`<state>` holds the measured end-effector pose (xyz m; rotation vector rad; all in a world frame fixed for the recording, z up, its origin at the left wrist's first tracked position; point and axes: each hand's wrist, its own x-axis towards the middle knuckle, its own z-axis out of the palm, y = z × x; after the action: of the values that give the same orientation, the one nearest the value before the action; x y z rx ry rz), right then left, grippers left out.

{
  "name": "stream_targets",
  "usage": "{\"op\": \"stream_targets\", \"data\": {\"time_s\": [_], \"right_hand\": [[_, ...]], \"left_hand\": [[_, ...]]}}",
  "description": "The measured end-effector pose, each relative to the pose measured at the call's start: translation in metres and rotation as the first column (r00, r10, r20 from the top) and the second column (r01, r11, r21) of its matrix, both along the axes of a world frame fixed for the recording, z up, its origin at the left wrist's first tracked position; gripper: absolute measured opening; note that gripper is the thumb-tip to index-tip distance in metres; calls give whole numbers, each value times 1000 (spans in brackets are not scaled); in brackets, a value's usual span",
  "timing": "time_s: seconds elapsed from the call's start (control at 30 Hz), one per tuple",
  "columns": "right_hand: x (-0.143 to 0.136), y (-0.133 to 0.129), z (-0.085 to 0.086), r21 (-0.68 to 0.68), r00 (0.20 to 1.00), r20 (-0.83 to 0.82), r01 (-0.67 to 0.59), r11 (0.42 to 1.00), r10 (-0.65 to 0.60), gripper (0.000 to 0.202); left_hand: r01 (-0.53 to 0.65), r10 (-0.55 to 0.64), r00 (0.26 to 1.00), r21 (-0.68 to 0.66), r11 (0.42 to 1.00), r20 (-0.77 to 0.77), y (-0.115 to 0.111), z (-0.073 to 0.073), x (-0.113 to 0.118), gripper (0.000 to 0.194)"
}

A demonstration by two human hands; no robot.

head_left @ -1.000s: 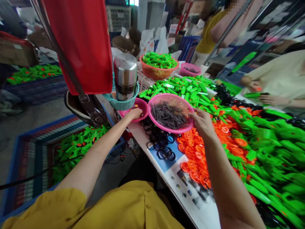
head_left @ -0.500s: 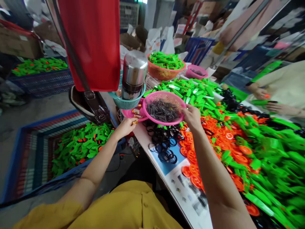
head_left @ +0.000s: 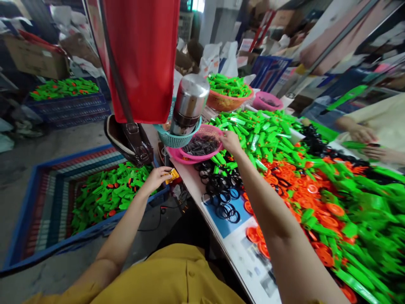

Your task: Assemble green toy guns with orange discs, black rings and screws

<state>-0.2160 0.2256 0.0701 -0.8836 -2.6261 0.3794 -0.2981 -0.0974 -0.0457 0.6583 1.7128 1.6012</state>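
Observation:
My left hand (head_left: pixel 157 178) pinches a small yellow wrapped packet (head_left: pixel 172 175), held out over the table's left edge. With its fingers on the right rim, my right hand (head_left: pixel 230 142) grips a pink basket (head_left: pixel 211 157) of dark springs (head_left: pixel 202 145). That basket sits over another pink container (head_left: pixel 173 155), which it mostly covers. Just behind stands a teal basket (head_left: pixel 179 139) holding a steel flask (head_left: pixel 192 99). Black rings (head_left: pixel 225 202) lie in front of the pink basket, beside orange discs (head_left: pixel 284 177) and green plastic parts (head_left: pixel 259 131).
A red bin (head_left: pixel 142 59) and a brown bag (head_left: pixel 136 143) hang at the left. Below them, a blue-rimmed crate (head_left: pixel 41 169) holds green parts. An orange basket (head_left: pixel 228 100) stands at the back. Across the table, a co-worker's hands (head_left: pixel 368 141) hold a green part.
My left hand has drawn back from the pink containers with the yellow packet in its fingers. My right hand has moved the spring basket left and back, over the other pink container.

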Motion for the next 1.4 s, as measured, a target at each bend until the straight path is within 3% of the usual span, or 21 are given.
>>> {"op": "stream_targets", "data": {"time_s": [0.17,0.3,0.4,0.47,0.53,0.6,0.67,0.73,0.77,0.83,0.9,0.93,0.97,1.07,1.13,1.2,1.3,1.33,1.4], "right_hand": [[-23,-26,-29,-124,998,50,48,991,-42,30],[-21,-46,-44,-207,995,69,91,974,-78,44],[-2,-58,-31,-175,984,127,148,973,-127,56],[20,-71,-16,-31,975,152,168,985,-161,53],[48,-93,-6,22,993,109,49,999,-51,47],[79,-123,-9,-86,985,55,-157,984,161,38],[106,-158,-27,-218,960,-24,-278,936,279,34],[126,-189,-54,-397,967,-114,-254,882,227,36],[134,-202,-68,-526,974,-152,-225,820,169,36],[146,-220,-94,-759,979,-205,-169,629,16,35],[157,-229,-112,-863,961,-237,-141,486,-142,34],[162,-231,-117,-870,946,-254,-132,474,-202,33],[167,-233,-120,-857,931,-274,-122,502,-242,32],[179,-236,-121,-755,909,-318,-72,652,-269,24],[184,-238,-119,-728,896,-337,-53,683,-290,21],[185,-240,-119,-796,867,-351,-79,600,-353,24],[185,-242,-122,-903,811,-354,-167,397,-465,39],[184,-244,-124,-914,795,-354,-184,361,-492,43],[183,-247,-127,-916,765,-362,-186,356,-532,47]], "left_hand": [[-72,59,987,91,993,146,9,-9,11,51],[-74,40,965,125,989,259,11,-9,18,57],[-77,31,954,143,987,299,11,-11,22,58],[-57,8,951,152,987,309,10,-15,24,57],[-3,-42,950,143,990,308,8,-19,28,56],[83,-119,948,130,988,295,6,-21,33,55],[165,-193,946,126,978,261,3,-21,40,53],[236,-255,941,110,965,221,1,-19,48,49],[268,-282,937,95,959,206,1,-18,53,48],[313,-318,928,61,948,193,0,-16,63,46],[335,-333,921,24,942,203,-1,-15,72,46],[348,-340,915,3,937,217,-1,-14,77,46],[366,-351,906,-20,930,235,-1,-14,81,46],[417,-387,881,-57,907,272,-1,-15,91,42],[379,-361,899,-26,925,246,0,-17,96,39],[298,-296,928,28,954,225,1,-21,102,40],[203,-211,930,58,977,301,0,-26,110,46],[193,-199,920,52,980,338,-1,-27,112,48],[203,-199,895,33,979,398,-4,-27,113,52]]}}
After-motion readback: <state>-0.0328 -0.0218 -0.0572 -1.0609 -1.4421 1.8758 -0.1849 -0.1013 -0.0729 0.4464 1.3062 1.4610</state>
